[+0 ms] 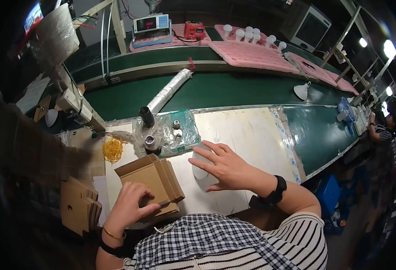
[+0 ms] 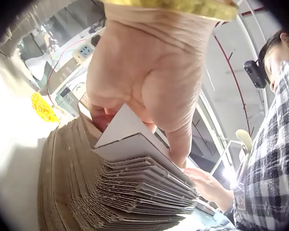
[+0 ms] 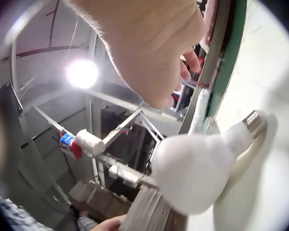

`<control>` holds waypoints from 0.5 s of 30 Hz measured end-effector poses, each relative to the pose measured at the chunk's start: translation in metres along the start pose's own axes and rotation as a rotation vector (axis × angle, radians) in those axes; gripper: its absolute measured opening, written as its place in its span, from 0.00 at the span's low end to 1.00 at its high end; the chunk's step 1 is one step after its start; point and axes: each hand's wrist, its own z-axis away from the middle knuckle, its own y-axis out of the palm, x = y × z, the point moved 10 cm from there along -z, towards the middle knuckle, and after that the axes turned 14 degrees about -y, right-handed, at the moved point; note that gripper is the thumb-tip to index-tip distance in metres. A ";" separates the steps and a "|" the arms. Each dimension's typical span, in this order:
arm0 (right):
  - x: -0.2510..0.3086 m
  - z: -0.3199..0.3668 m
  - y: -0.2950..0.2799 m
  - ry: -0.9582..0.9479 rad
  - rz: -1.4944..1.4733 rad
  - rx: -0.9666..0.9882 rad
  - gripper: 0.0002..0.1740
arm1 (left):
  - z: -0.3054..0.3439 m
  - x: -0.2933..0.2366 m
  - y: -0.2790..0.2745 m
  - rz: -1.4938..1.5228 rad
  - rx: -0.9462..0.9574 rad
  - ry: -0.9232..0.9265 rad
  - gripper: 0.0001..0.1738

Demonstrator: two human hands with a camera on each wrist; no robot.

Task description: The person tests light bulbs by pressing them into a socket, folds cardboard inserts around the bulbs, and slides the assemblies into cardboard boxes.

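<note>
Checked and striped clothing fills the bottom edge of the head view. Directly above it, the left hand [image 1: 128, 204] sits at lower left on the near end of the carton stack [image 1: 150, 180], fingers curled over the top piece. The right hand [image 1: 225, 166] lies at centre frame, fingers straight and spread, palm down over the white bulb [image 1: 200, 173] on the white worktop [image 1: 243, 135]. Contact between hand and bulb cannot be confirmed here. Yellow rubber bands [image 1: 113, 149] lie left of the stack. A clear plastic bag [image 1: 171, 132] of small parts lies above the stack. The green belt [image 1: 234, 90] crosses the upper half. Pink foam trays [image 1: 252, 54] run along the top right.

Left wrist view: the left hand [image 2: 144, 82] occupies the upper centre. Its thumb and curled fingers pinch the top carton [image 2: 127, 134], raised at one edge off the carton stack [image 2: 120, 187]. The rubber bands [image 2: 43, 108] show at left.

Right wrist view: the right hand [image 3: 149, 48] fills the upper half, released and holding nothing, with a visible gap between palm and bulb. The bulb [image 3: 197, 168] lies on its side at lower centre on the worktop [image 3: 274, 62], its metal base pointing to the right of the frame.
</note>
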 end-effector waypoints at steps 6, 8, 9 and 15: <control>-0.030 -0.039 0.086 0.106 0.332 0.811 0.54 | 0.005 0.001 0.000 -0.010 -0.074 0.062 0.19; -0.036 -0.039 0.102 0.097 0.391 0.889 0.53 | 0.008 0.002 0.000 0.003 -0.105 0.082 0.18; -0.039 -0.037 0.110 0.092 0.443 0.964 0.52 | 0.008 0.002 -0.001 0.010 -0.110 0.091 0.18; -0.071 -0.014 0.111 0.244 0.299 1.006 0.47 | 0.010 0.004 -0.002 0.026 -0.139 0.124 0.18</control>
